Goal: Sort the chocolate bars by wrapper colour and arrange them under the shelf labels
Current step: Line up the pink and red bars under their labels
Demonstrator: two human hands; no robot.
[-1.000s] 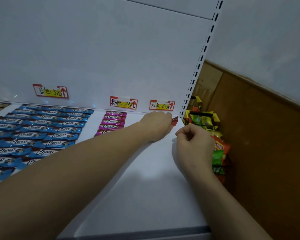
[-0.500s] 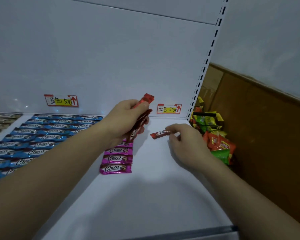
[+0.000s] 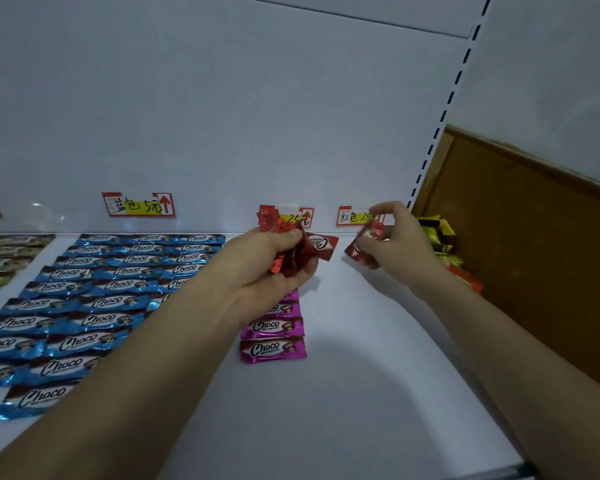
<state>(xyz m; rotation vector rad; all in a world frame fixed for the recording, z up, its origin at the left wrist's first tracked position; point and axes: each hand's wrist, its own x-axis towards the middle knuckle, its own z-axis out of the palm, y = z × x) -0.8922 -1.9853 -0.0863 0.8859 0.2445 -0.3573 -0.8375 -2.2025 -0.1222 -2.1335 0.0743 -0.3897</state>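
Blue foil-wrapped bars (image 3: 84, 306) and magenta foil-wrapped bars (image 3: 272, 348) lie sorted on the white shelf (image 3: 361, 393); red is outstanding: the left hand (image 3: 264, 271) grips a bunch of red foil-wrapped bars (image 3: 290, 259), and the right hand (image 3: 400, 240) pinches a single red bar (image 3: 364, 242) beneath the rightmost price label (image 3: 352, 216).

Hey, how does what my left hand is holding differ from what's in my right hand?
The left hand grips a crumpled bunch of red bars; the right hand pinches a single red bar. The bunch hides part of the pink bars' label; the single bar is by the red label. Both show red foil wrappers.
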